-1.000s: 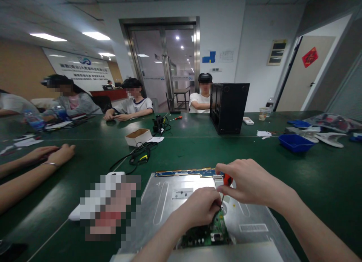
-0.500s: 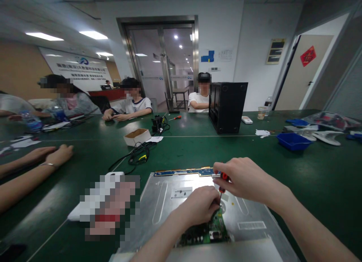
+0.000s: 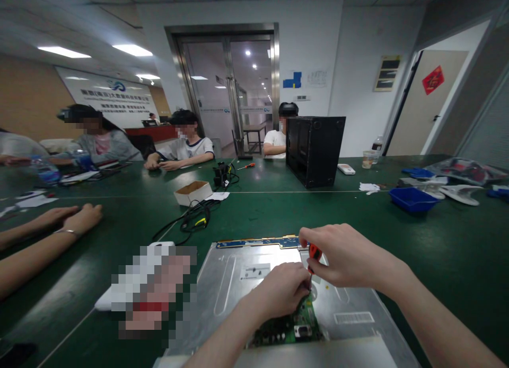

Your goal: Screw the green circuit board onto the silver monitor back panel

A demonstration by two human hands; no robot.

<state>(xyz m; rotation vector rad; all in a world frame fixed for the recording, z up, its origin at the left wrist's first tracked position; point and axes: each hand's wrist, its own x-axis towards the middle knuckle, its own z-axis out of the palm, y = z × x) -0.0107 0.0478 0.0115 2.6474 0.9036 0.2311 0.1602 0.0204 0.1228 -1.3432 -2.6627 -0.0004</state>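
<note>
A silver metal panel [image 3: 226, 283] lies on the green table, with a blue circuit strip [image 3: 254, 243] along its far edge and a green circuit board [image 3: 308, 317] near its middle. My right hand [image 3: 338, 254] is closed around the red and black handle of a screwdriver [image 3: 314, 254], whose shaft points down to the board's far corner. My left hand [image 3: 284, 288] is closed at that same corner, its fingertips beside the shaft. Whatever the left fingertips pinch is hidden.
A black computer case [image 3: 318, 150] stands across the table [image 3: 246, 214]. Left of the panel are a white object [image 3: 139, 278], a cable [image 3: 194, 217] and an open box [image 3: 193, 193]. A blue tray [image 3: 413, 198] sits right. Another person's hands [image 3: 83, 217] rest left; more people sit beyond.
My right hand's fingers have shifted around the screwdriver handle, which has turned. My left hand has barely moved. Across the table the black case has turned and shifted slightly left.
</note>
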